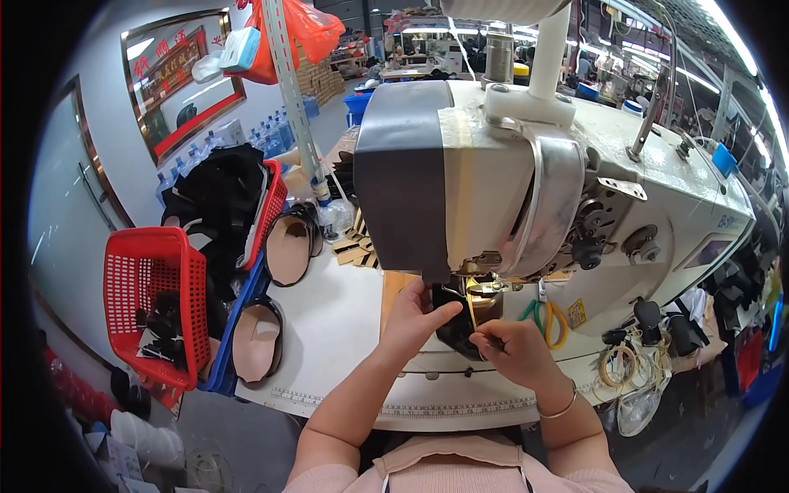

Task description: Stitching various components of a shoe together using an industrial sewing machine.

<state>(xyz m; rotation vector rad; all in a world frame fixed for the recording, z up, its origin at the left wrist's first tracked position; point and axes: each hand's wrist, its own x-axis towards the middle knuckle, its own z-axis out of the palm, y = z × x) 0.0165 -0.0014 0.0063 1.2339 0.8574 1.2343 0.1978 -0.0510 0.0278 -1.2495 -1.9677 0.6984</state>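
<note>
A dark, glossy black piece [457,338], perhaps a shoe upper, lies beneath the head of a sewing machine [485,189]. My left hand [417,319] grips its left side, thumb stretched across the top and the other fingers partly hidden behind it. At the piece's right edge, my right hand [511,343] is closed in a pinch. A narrow yellow strip [471,306] runs from the needle area down to those right fingertips. Around the needle is a shiny brass-coloured metal part [486,287]. The needle point itself is too small to make out.
Scissors with green and yellow handles [555,324] lie right of my right hand. Black shoes with pale insoles [257,341] stand left, beside red baskets [197,308] of black pieces. A ruler strip [436,408] follows the table's front edge. Coiled cords [620,366] hang right.
</note>
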